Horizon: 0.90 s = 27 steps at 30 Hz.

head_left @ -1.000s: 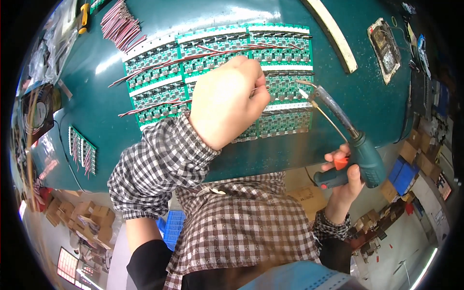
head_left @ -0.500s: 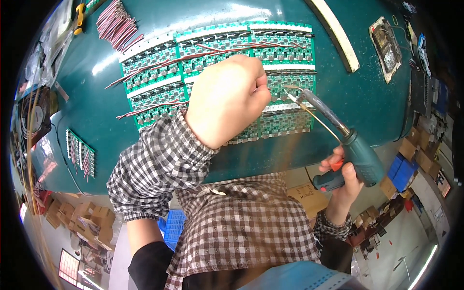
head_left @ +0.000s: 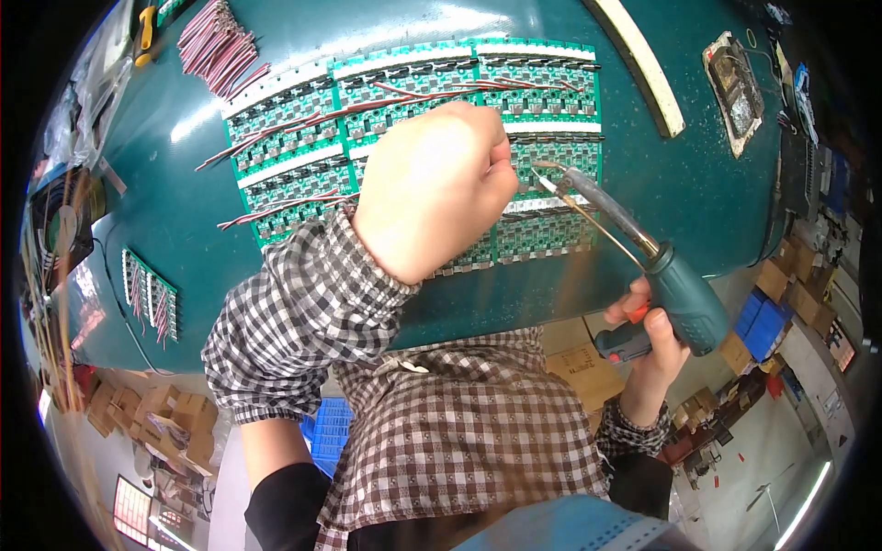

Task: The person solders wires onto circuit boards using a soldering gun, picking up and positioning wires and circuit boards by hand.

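Note:
My left hand [head_left: 432, 188] is closed above the middle of a panel of green circuit boards [head_left: 551, 241], its fingers curled under. Whatever they pinch is hidden by the hand. My right hand [head_left: 663, 354] grips a soldering gun [head_left: 684, 298] by its dark green handle, with a finger near the red trigger. The gun's metal tip and a thin feed tube point left over the boards, close to my left fingers; contact cannot be made out. Red and black wires [head_left: 303, 126] lie across the upper and left rows of boards.
A heap of red-and-white wires [head_left: 219, 50] lies at the far left, beside a yellow-handled tool [head_left: 144, 37]. A small board with wires [head_left: 150, 296] sits near the left edge. At the right are a curved pale strip [head_left: 638, 69] and a grimy metal tray [head_left: 735, 92].
The soldering gun's tip has shifted slightly left and up, closer to my left fingers. My left hand has stayed nearly still, still closed over the boards.

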Each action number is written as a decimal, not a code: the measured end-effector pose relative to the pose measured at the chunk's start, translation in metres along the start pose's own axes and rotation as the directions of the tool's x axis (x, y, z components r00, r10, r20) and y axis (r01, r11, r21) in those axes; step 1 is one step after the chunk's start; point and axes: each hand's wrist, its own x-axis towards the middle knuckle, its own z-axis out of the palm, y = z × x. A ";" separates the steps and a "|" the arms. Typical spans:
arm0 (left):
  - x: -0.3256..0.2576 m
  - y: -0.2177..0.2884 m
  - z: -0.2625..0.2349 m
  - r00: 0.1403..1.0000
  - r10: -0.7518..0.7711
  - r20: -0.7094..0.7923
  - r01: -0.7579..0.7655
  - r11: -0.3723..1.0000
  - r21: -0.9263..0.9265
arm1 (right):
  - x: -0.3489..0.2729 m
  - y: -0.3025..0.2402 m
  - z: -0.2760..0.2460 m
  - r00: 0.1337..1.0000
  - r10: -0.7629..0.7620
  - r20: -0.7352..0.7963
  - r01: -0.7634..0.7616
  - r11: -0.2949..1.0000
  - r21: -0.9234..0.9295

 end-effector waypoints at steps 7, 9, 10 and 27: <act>0.000 0.001 0.000 1.000 -0.020 0.002 0.020 1.000 -0.014 | 0.003 0.000 0.000 1.000 0.014 0.013 -0.014 1.000 0.003; 0.000 0.001 0.000 1.000 -0.022 -0.008 0.022 0.999 -0.026 | 0.003 -0.001 0.001 0.999 0.008 0.037 -0.007 1.000 -0.024; 0.000 0.001 0.000 1.000 -0.021 -0.003 0.021 1.000 -0.023 | 0.003 -0.001 0.001 1.000 -0.009 0.021 0.010 0.999 -0.041; 0.000 0.003 0.000 1.000 0.008 -0.003 -0.008 1.000 0.005 | 0.002 -0.003 0.005 0.999 0.014 0.029 -0.013 0.999 -0.040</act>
